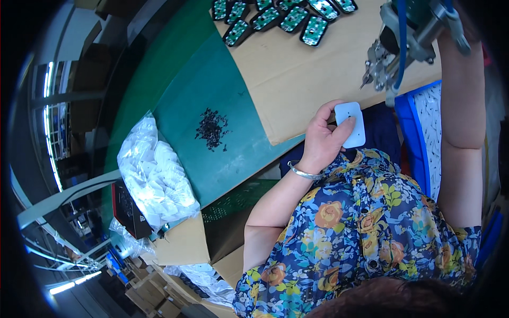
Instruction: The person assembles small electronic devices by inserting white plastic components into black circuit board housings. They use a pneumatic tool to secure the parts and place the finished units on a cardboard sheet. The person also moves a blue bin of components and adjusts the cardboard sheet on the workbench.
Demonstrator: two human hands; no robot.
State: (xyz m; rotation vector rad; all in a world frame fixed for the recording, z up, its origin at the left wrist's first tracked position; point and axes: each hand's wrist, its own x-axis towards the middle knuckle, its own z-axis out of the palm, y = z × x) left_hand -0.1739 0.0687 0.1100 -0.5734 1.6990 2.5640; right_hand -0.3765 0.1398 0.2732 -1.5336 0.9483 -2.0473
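Observation:
My left hand [324,137] holds a small white rounded plastic cover [356,139] just off the table's near edge, the thumb pressed flat on its face. A few small dark holes show in the cover. My right arm reaches up along the right side, and my right hand [466,33] is at the metal machine head [395,50], mostly hidden by it and by the dark rim. A thin pointed tip hangs from the machine, above and right of the cover. Several green circuit boards in black shells [293,19] lie at the far edge.
Brown cardboard [297,79] covers part of the green table [196,164]. A pile of small black screws [212,130] lies on the green. Left of it sits a clear bag of white covers [154,175]. A blue-edged bin of white parts [424,132] stands at right, an open carton [183,241] below.

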